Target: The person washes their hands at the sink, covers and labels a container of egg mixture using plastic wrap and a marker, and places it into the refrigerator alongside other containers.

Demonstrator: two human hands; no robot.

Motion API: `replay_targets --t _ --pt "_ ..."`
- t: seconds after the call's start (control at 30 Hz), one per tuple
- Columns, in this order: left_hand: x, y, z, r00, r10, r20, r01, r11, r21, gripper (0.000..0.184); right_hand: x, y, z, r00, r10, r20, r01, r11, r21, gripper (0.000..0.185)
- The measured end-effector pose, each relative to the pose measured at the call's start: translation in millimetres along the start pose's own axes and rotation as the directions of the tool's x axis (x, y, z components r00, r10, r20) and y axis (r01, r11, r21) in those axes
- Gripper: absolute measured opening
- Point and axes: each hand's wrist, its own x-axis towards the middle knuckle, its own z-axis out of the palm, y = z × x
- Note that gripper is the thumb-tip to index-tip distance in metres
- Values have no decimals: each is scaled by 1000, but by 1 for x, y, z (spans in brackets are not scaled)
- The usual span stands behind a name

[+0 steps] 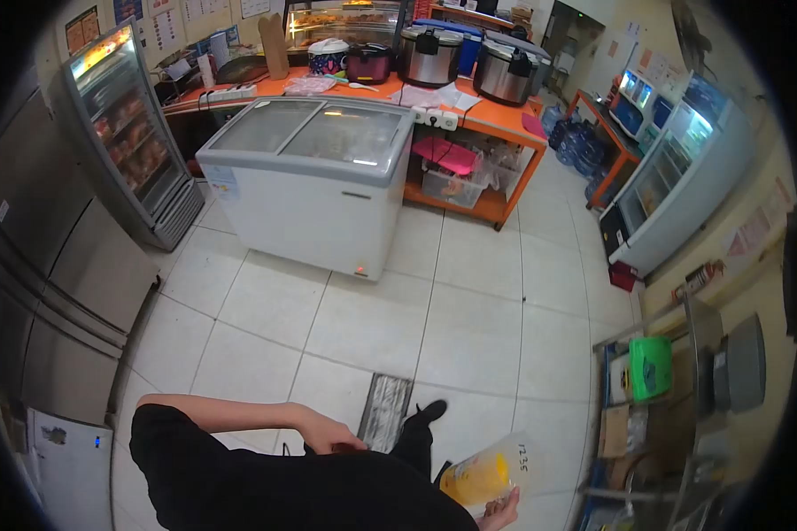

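Note:
At the lower right, my right hand [502,511] grips a translucent plastic container [478,476] with yellow contents. Dark handwritten digits mark its pale, wide end, and it is tilted. My left hand [326,434] is bent in at the front of my waist, against my black clothing. Its fingers are curled, and the fingertips are partly hidden, so I cannot make out what is in them. Below me, one black shoe [432,411] stands beside a metal floor drain [387,411].
A white chest freezer [305,212] stands ahead, before an orange counter [496,113] with large cookers [429,57]. Display fridges [128,133] and steel cabinets [88,265] line the left. On the right are another fridge [673,168] and a rack with a green box [651,367].

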Motion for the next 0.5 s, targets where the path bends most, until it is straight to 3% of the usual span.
replay_targets --t 0.03,0.1,0.17,0.23,0.27,0.3,0.37,0.4,0.5 --pt "22 -1 -37 1000 7 -12 -7 1000 0 19 34 -9 21 998 51 -30 -52 998 -39 66" --pt "70 -4 -105 993 85 -79 -82 996 35 24 115 -22 50 1000 8 -9 -10 992 -128 46" --pt "116 13 -178 990 28 -137 -20 998 58 22 213 -42 79 1000 12 7 -11 985 -170 38" --pt "151 61 -238 972 -31 -233 96 957 273 21 281 -66 106 971 167 170 -134 972 -191 34" --pt "165 91 -266 954 -134 -268 211 936 281 22 276 -98 162 997 -61 50 64 996 -65 32" --pt "180 95 -289 951 -153 -269 226 938 264 22 296 -119 196 998 -40 54 44 996 -76 32" --pt "210 96 -339 919 72 -387 50 954 295 26 348 -160 255 982 -187 -29 187 982 2 30" --pt "222 108 -371 925 63 -375 52 956 290 26 369 -190 285 982 -183 44 184 983 -15 27" --pt "276 140 -480 964 -184 -194 228 944 240 32 466 -244 362 975 -207 77 208 978 -9 23"
